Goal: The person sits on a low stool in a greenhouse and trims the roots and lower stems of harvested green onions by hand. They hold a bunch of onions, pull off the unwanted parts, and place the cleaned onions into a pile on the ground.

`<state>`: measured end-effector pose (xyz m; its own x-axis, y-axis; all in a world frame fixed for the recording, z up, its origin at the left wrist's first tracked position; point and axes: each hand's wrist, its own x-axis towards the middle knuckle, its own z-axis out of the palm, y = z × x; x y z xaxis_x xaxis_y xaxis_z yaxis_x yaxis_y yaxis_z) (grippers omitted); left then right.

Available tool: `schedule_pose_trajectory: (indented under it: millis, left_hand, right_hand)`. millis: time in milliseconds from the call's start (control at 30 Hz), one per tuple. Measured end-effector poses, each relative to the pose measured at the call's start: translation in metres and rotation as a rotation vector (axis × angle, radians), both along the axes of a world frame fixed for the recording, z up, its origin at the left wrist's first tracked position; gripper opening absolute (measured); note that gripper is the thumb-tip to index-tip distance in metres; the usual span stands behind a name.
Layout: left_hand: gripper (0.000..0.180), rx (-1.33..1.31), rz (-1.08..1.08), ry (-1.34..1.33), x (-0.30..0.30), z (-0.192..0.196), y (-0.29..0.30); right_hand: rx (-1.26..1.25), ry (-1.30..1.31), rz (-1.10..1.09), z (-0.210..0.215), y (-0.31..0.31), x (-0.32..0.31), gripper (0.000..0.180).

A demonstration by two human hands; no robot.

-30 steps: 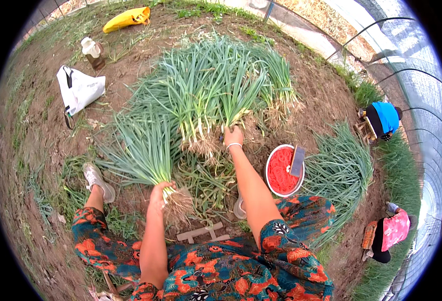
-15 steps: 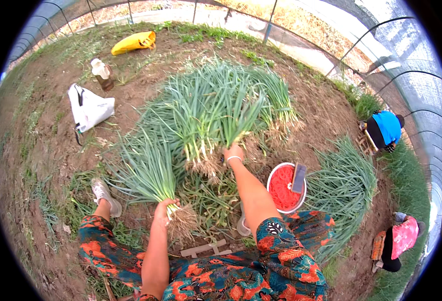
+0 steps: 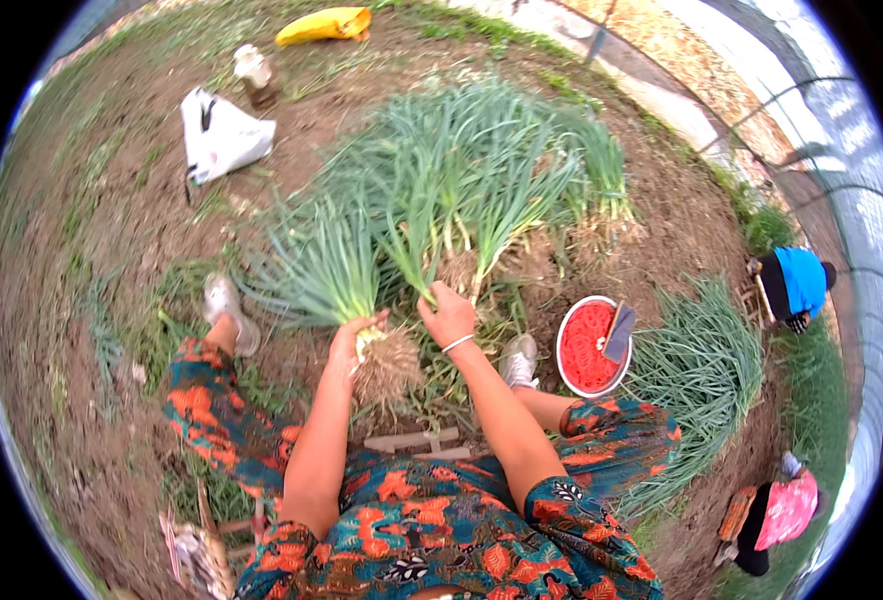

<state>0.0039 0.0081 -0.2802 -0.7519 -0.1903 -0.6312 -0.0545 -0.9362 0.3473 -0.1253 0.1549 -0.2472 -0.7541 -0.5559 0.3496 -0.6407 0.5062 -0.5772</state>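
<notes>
My left hand (image 3: 355, 342) is closed round a thick bunch of green onions (image 3: 336, 265). Its pale roots hang out below my fingers, and the long leaves fan away from me. Close beside it, my right hand (image 3: 448, 316) grips a smaller clump of green onions (image 3: 409, 245) near the stem bases. The right fingers partly hide the lower ends of that clump. Just beyond both hands lies a large heap of green onions (image 3: 481, 130), some with their roots toward me.
To my right stands a white basin (image 3: 562, 345) of red bands or strings (image 3: 586, 340), a phone-like dark slab (image 3: 618, 335) on its rim. More green leaves (image 3: 701, 370) lie beyond. A white bag (image 3: 226, 140), jar (image 3: 253, 70) and yellow bag (image 3: 323, 25) sit far left. Two people (image 3: 799, 283) crouch at right.
My right hand has come back from the heap toward my left hand, bringing a small clump of green onions. My left hand still holds its bunch. The view has shifted slightly.
</notes>
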Motion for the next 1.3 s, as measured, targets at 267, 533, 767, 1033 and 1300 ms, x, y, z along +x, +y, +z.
schedule_pose_trajectory:
  millis: [267, 533, 767, 1033, 1300]
  left_hand:
    - [0.012, -0.021, 0.097, -0.053, 0.006, 0.009, 0.003]
    - [0.008, -0.065, 0.318, 0.080, 0.010, 0.015, -0.031]
    - [0.010, -0.039, 0.250, 0.060, 0.009, 0.015, -0.017]
    - [0.010, -0.077, 0.261, 0.062, 0.016, 0.001, -0.008]
    - [0.007, -0.082, 0.305, 0.087, 0.011, 0.002, -0.025]
  right_hand:
    - [0.086, 0.174, 0.381, -0.017, -0.002, 0.035, 0.017]
    - [0.272, -0.052, -0.225, -0.015, 0.072, -0.015, 0.010]
    - [0.307, -0.776, 0.094, 0.002, 0.040, -0.015, 0.059]
    - [-0.505, -1.233, -0.211, -0.020, 0.006, 0.037, 0.028]
    - [-0.497, -1.202, -0.563, -0.026, 0.081, -0.024, 0.040]
